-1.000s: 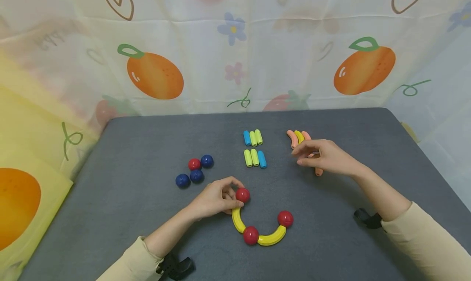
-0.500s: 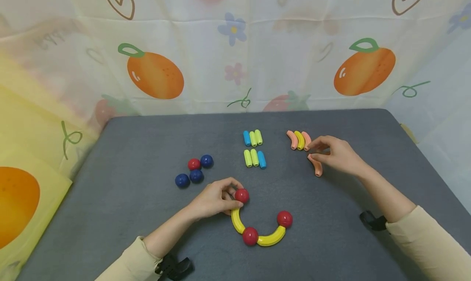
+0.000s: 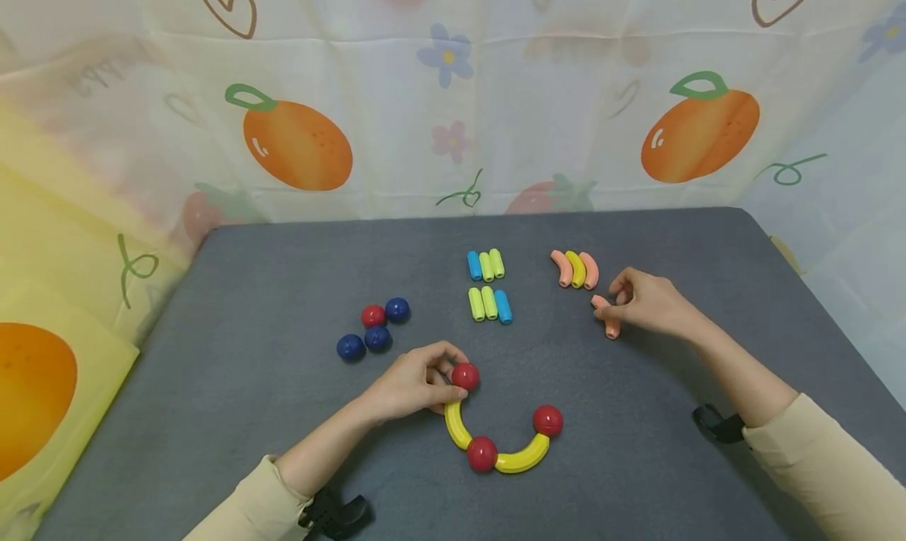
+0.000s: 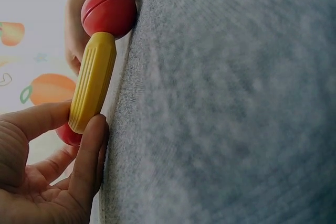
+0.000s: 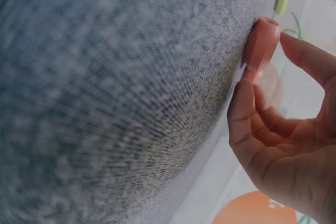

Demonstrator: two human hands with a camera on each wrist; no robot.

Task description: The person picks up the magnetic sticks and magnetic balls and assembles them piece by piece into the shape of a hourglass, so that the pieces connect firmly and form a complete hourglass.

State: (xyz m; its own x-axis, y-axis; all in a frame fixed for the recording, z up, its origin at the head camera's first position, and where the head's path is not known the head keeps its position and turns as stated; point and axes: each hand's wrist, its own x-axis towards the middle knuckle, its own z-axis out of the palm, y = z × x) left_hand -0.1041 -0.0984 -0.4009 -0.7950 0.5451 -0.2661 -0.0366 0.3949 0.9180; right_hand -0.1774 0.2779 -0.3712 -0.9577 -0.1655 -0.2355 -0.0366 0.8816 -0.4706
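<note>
The left hand (image 3: 418, 380) pinches the end of a yellow curved rod (image 3: 456, 425) beside a red ball (image 3: 465, 377); in the left wrist view its fingertips lie on both sides of the ribbed yellow rod (image 4: 93, 85). This rod joins a middle red ball (image 3: 482, 454), a second yellow curved rod (image 3: 522, 457) and another red ball (image 3: 548, 421) into a U shape. At the right, the right hand (image 3: 644, 301) reaches over a peach curved rod (image 3: 612, 326), thumb overlapping it. The right wrist view shows this peach rod (image 5: 262, 45) between spread thumb and fingers.
Beyond the right hand lie two peach curved rods and a yellow curved rod (image 3: 576, 270) in a row. Short blue and green straight rods (image 3: 490, 303) form two rows at centre. Several blue balls (image 3: 378, 338) and a red ball (image 3: 373, 315) sit left on the grey table (image 3: 248, 415).
The right hand has drawn back to the right from the curved-rod row, then lowered its thumb to the single peach rod. The left hand and the U shape have stayed in place.
</note>
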